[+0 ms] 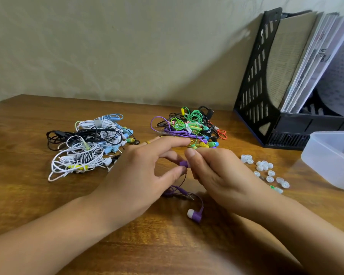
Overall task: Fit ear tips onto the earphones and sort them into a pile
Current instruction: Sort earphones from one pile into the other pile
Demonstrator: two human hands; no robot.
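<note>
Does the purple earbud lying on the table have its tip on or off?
On: the earbud carries a white tip on its front end.

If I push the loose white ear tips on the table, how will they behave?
The ear tips look small and rounded, so probably light and apt to roll or scatter. They lie apart on the smooth wooden table, so a push would likely spread them.

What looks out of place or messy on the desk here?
Nothing damaged. The loose ear tips lie scattered on the desk instead of in the plastic box beside them. Both earphone piles, the white one and the colourful one, are tangled. The left hand and right hand pinch a purple earbud.
</note>
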